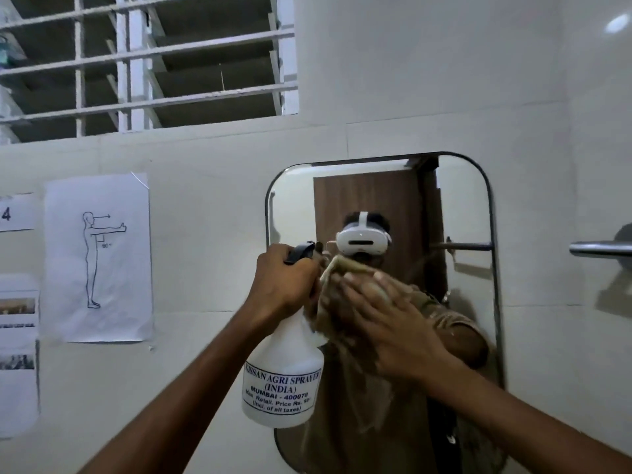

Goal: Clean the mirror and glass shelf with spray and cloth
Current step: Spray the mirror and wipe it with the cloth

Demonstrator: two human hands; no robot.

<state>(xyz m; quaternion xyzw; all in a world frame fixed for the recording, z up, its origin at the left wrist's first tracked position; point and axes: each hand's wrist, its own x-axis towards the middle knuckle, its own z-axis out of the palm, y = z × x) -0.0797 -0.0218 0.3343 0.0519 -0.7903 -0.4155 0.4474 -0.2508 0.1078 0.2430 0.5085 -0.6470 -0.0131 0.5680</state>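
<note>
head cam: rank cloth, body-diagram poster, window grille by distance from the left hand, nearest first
1. Cloth: just right of the left hand, pressed on the mirror under the right hand.
2. Body-diagram poster: on the wall, to the left.
3. Window grille: high up, upper left.

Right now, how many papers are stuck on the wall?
4, all left of the mirror: the body-drawing sheet, the sheet marked 4 at the frame's left edge, and two picture sheets below it. More may lie beyond the edge.
</note>
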